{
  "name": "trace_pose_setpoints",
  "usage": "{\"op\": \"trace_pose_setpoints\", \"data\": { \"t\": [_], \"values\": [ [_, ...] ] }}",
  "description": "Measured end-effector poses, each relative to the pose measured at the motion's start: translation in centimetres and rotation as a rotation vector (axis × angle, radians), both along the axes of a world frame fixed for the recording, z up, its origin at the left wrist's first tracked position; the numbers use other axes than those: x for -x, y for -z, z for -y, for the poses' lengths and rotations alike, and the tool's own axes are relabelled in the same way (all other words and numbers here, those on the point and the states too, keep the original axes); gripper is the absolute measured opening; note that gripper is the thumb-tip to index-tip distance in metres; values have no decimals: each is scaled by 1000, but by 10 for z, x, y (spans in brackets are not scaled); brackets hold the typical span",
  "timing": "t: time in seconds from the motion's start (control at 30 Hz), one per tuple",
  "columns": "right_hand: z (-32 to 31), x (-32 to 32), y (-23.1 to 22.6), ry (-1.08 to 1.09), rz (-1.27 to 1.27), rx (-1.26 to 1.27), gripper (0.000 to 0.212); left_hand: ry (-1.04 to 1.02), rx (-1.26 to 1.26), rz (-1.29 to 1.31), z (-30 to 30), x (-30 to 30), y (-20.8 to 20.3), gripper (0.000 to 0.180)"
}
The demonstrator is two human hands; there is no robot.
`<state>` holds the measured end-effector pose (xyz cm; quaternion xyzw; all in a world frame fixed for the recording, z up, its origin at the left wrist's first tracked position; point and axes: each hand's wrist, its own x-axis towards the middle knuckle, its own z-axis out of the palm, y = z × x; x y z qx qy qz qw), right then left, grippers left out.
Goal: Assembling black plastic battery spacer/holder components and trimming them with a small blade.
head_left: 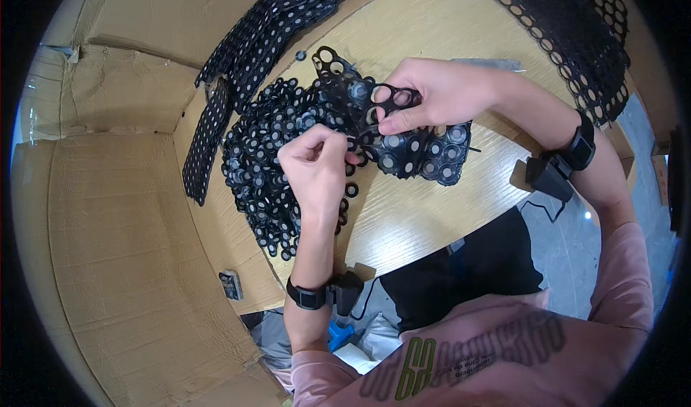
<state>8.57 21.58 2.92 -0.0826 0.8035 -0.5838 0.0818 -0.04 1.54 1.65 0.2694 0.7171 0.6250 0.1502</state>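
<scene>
A black rubber sheet [432,159] with rows of round parts is held above the table; its upper left portion has open round holes. My right hand [425,94] pinches this sheet by its holed webbing, thumb on top. My left hand [317,162] is closed in a fist at the sheet's lower left edge; what its fingers grip is hidden. Beneath and beside it lies a big heap of loose black rubber rings [263,180] with grey centres. A few rings have strayed to the heap's right side, and one lone ring [301,56] lies beyond it.
Stacked black sheets with grey dots [277,29] lie along the far left table edge. At the far right is a pile of holed black webbing [568,40]. Cardboard [122,227] walls the left side. A small dark packet [230,285] sits by the table [403,227] corner.
</scene>
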Motion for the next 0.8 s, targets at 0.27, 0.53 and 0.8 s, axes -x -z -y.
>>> {"op": "trace_pose_setpoints", "data": {
  "t": [0.27, 0.53, 0.8],
  "values": [
    [-9, 8, 5, 177, 182, 255, 23, -440, 287, -732, 22, 45, 5, 8],
    [-16, -1, 4, -144, 142, 486, 26, -421, 509, -1126, 13, 39, 1, 17],
    [-14, -2, -4, -45, 276, 385, 26, 130, -38, -886, 5, 5, -10, 18]
  ]
}}
